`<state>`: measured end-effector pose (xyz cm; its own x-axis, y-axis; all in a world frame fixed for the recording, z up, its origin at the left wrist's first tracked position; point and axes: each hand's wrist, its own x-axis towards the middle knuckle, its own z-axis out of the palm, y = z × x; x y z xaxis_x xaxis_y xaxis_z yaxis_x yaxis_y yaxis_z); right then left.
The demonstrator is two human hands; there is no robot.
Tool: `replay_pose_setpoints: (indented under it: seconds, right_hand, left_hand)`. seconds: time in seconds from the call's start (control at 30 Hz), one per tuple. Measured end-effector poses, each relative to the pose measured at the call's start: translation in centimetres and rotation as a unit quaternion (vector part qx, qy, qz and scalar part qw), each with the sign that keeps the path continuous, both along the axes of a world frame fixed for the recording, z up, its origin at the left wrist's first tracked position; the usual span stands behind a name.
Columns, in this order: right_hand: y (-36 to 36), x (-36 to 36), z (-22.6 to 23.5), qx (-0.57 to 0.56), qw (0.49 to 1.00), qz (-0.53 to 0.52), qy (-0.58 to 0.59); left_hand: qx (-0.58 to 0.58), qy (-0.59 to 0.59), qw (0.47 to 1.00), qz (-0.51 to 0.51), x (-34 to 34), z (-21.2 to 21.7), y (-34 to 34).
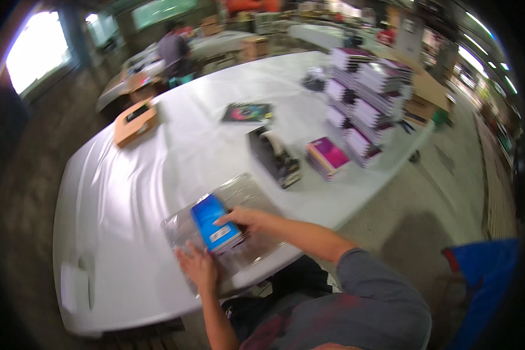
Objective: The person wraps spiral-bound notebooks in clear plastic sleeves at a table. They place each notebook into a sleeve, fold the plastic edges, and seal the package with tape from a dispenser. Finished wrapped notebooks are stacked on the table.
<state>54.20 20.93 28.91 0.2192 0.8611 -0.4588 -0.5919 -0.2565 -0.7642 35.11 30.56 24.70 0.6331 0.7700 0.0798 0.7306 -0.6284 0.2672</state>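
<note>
One blue-covered notebook stack (pixel 216 223) sits on a clear plastic sheet (pixel 239 192), just this side of the black tape dispenser (pixel 274 156). Right hand (pixel 242 219) pinches its near edge; left hand (pixel 197 265) lies spread flat on the sheet. Looks stiff and light but slippery on that film, so I'd grab the long edges. Farther behind the dispenser: one lone dark notebook (pixel 247 112).

You see a dim, softly blurred fisheye view: the window (pixel 36 49) at upper left is blown out, glare sheens the white table (pixel 157 163), straight edges bend, and corners fall into black vignette.
</note>
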Motion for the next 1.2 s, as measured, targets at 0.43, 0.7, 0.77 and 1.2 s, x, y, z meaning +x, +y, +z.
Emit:
replay_pose_setpoints:
  seconds: [0.43, 0.7, 0.77, 1.2]
  right_hand:
    - [1.3, 0.0, -1.9, -0.001, 0.998, -0.016, -0.053]
    - [0.7, 0.0, -1.0, 0.005, 1.000, 0.010, -0.009]
    - [0.1, 0.0, 0.1, -0.012, 0.999, 0.004, -0.036]
    - [0.9, -0.8, 1.0, -0.059, 0.996, 0.000, -0.061]
  left_hand:
    - [-0.023, -0.003, 0.999, -0.048, -0.6, 0.5, 2.5]
    - [-0.396, -0.278, 0.873, -0.066, -2.1, 6.5, 4.9]
    - [-0.550, -0.255, 0.786, -0.122, -2.5, 6.4, 6.9]
    - [-0.530, -0.245, 0.791, -0.184, 1.3, 7.6, 4.2]
